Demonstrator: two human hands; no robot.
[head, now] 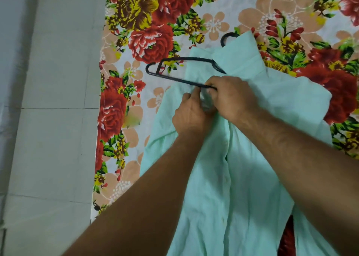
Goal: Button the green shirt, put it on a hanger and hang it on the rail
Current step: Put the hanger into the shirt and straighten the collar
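1. Plainly, the green shirt (242,178) lies front up on a flower-printed bedsheet (147,32), collar (239,51) at the far end and its tail running towards the person.
2. A black hanger (174,78) sits partly inside the shirt. Its left shoulder sticks out over the sheet, and its hook (226,37) peeps out beyond the collar.
3. The left hand (191,117) is at the top of the front opening, just below the collar. Thumb and fingers are closed together, pinching the shirt's cloth.
4. The right hand (233,98) touches the left one. Its fingers are curled down over the hanger's lower bar where that bar passes under the fabric.
5. Whether the right hand also holds cloth, I cannot tell from where I stand.
6. Pale buttons (226,180) show in a line down the front strip, between the two forearms.
7. Beside the sheet, on the left, runs a grey tiled floor (48,119).
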